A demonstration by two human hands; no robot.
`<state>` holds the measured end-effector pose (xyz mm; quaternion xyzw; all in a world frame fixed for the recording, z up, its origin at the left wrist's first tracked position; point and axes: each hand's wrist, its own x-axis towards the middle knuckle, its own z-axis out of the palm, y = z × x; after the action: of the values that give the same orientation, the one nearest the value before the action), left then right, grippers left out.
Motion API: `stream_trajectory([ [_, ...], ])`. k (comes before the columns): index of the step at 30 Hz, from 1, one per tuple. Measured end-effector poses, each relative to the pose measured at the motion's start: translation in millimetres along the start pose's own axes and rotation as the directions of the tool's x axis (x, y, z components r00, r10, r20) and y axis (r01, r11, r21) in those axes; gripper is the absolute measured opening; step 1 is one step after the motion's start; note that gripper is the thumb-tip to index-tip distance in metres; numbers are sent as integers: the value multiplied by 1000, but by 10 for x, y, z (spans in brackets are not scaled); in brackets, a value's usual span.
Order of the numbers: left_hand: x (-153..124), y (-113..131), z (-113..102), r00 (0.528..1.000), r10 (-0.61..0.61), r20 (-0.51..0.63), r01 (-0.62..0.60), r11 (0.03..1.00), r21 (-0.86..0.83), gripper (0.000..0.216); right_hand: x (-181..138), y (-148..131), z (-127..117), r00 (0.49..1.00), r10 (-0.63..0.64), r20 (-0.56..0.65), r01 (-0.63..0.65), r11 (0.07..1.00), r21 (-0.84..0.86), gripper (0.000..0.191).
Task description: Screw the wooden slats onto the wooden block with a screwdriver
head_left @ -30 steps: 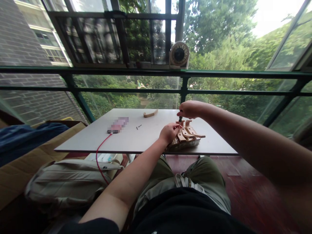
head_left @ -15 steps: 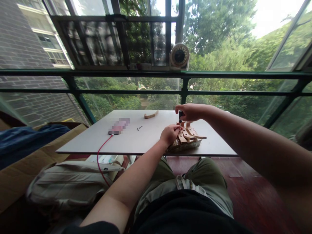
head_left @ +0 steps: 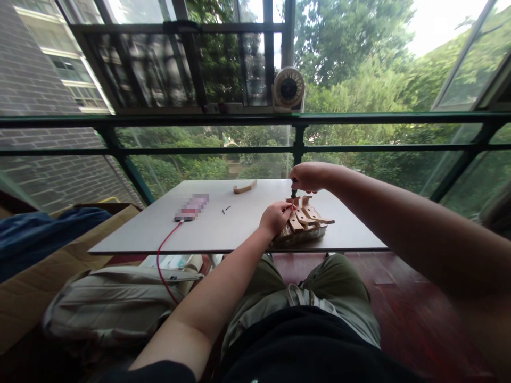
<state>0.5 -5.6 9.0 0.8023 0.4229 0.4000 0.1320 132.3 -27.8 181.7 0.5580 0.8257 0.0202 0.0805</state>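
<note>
Barely shifted vs 0.5 s ago: right hand gripping small driver upright over wooden assy at near edge of table, left hand pinching assy's left side; risk: tip slips if tilted, assy skids off edge.

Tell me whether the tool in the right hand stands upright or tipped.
Upright: the dark tool drops straight from the right hand onto the wooden pieces.

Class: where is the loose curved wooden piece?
Head view: the curved wooden piece lies near the far edge of the table, left of the right hand.
</note>
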Motion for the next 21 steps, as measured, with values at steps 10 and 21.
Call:
stream_trajectory([
  [10,23,40,17,1000,-12,7,12,1000,22,24,227,32,145,979,73,-190,-84,995,-50,65],
  [21,15,50,-18,1000,-22,2,22,1000,14,26,81,131,247,954,-118,-274,112,993,-38,43],
])
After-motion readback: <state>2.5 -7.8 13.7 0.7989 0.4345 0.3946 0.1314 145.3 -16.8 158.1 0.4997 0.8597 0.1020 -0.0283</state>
